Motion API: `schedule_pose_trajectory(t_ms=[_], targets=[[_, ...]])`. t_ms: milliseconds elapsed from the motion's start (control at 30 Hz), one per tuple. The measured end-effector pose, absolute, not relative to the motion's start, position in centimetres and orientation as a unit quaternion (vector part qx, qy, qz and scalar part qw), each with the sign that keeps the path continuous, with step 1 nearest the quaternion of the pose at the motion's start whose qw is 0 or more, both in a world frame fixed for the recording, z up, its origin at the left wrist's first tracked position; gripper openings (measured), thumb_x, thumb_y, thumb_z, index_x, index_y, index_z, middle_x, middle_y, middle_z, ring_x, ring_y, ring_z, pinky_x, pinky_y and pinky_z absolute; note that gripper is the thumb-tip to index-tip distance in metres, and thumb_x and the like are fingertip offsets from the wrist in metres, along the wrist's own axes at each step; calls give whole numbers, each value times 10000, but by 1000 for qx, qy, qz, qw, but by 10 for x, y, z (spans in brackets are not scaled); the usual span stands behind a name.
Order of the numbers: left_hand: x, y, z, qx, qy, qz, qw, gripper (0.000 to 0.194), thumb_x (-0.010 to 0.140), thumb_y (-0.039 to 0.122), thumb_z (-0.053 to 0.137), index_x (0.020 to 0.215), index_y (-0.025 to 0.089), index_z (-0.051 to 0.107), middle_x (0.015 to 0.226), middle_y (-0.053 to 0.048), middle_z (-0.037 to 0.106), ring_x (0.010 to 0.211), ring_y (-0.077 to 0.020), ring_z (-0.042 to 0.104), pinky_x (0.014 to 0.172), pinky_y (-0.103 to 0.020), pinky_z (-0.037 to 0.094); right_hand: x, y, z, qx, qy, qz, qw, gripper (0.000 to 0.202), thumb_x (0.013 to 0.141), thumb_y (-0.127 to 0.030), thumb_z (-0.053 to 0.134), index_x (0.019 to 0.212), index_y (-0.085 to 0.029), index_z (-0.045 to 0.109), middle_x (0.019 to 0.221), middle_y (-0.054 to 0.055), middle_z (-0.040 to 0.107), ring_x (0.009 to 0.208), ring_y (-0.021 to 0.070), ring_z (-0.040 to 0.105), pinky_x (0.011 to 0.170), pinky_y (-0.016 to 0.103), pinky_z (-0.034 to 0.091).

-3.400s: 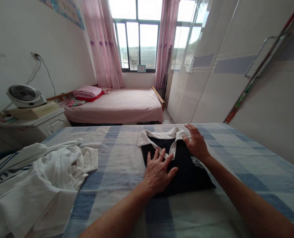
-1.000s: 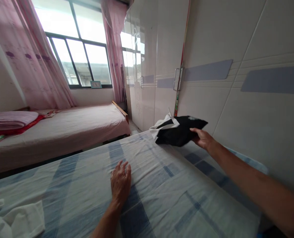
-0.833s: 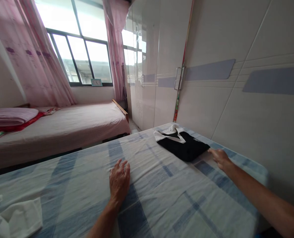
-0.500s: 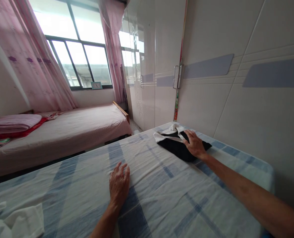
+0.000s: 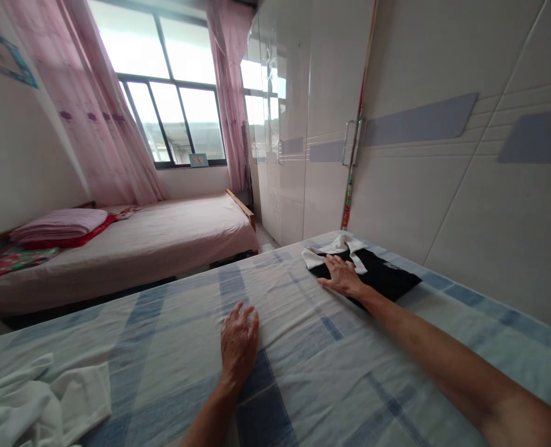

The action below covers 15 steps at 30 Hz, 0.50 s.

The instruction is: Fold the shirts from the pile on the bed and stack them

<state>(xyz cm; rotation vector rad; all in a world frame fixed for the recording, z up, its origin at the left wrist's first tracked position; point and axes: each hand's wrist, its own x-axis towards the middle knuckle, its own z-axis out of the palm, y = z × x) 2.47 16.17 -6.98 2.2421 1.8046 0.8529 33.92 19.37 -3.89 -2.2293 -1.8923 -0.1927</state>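
Note:
A folded black shirt with a white collar (image 5: 387,276) lies near the far right corner of the bed with the blue-and-white sheet (image 5: 294,323). On its left part rests my right hand (image 5: 343,276), palm down with the fingers spread, gripping nothing. My left hand (image 5: 239,338) lies on the sheet nearer to me, fingers stretched and slightly apart, holding nothing. A crumpled white garment (image 5: 47,403) is at the lower left, apart from both hands.
A tall pale wardrobe (image 5: 424,186) stands along the bed's far right side. Beyond a gap at the left is a second bed with a pink sheet (image 5: 187,230), bearing a folded pink blanket (image 5: 61,223). Pink curtains (image 5: 108,124) frame the window (image 5: 173,93).
My right hand has slid left across the black shirt, uncovering its right part. My left hand stays on the sheet. The view has turned left, bringing more of the white garment into sight.

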Motion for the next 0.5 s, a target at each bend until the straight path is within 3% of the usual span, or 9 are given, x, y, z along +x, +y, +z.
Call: schedule_pose_trajectory(t_ms=[100, 200, 267, 367, 467, 500], targets=[[26, 161, -68, 743, 603, 281, 76, 355, 931, 297, 363, 1106, 203, 657, 1341, -83, 532, 1235, -223, 492, 1062, -388, 357, 330, 212, -41, -774, -616, -78, 123, 640, 798, -403, 494, 1395, -191, 404, 1426, 126, 440, 1279, 296, 389, 1009, 477, 292], [28, 160, -66, 739, 608, 278, 88, 347, 927, 307, 374, 1110, 213, 653, 1355, -76, 521, 1246, -224, 479, 1080, -400, 332, 333, 223, -37, -797, -578, -101, 144, 500, 816, -226, 419, 1305, -195, 519, 1257, 145, 579, 1153, 282, 504, 932, 434, 366], [30, 158, -64, 731, 613, 280, 103, 343, 920, 301, 384, 1110, 208, 655, 1361, -84, 515, 1260, -229, 463, 1098, -417, 305, 335, 226, -35, -808, -553, -123, 160, 494, 822, -190, 380, 1290, -170, 534, 1228, 179, 580, 1140, 298, 511, 906, 431, 385], [34, 154, -62, 717, 619, 296, 125, 331, 901, 299, 415, 1090, 201, 668, 1356, -91, 519, 1277, -229, 440, 1120, -426, 267, 336, 229, -45, -784, -581, -125, 181, 494, 822, -252, 397, 1292, -175, 531, 1270, 181, 552, 1178, 332, 485, 944, 510, 352], [36, 155, -64, 711, 610, 322, 133, 322, 882, 343, 446, 1054, 214, 686, 1329, -84, 539, 1251, -231, 455, 1113, -428, 278, 332, 235, -66, -736, -647, -48, 193, 459, 801, -410, 453, 1164, -193, 631, 1357, 195, 495, 1281, 390, 385, 1021, 602, 210], [36, 156, -65, 712, 605, 332, 131, 324, 873, 361, 458, 1047, 214, 689, 1322, -88, 542, 1240, -232, 461, 1109, -432, 282, 327, 236, -73, -734, -636, -39, 236, 489, 770, -470, 488, 1132, -184, 650, 1391, 224, 447, 1308, 419, 335, 1027, 617, 179]])
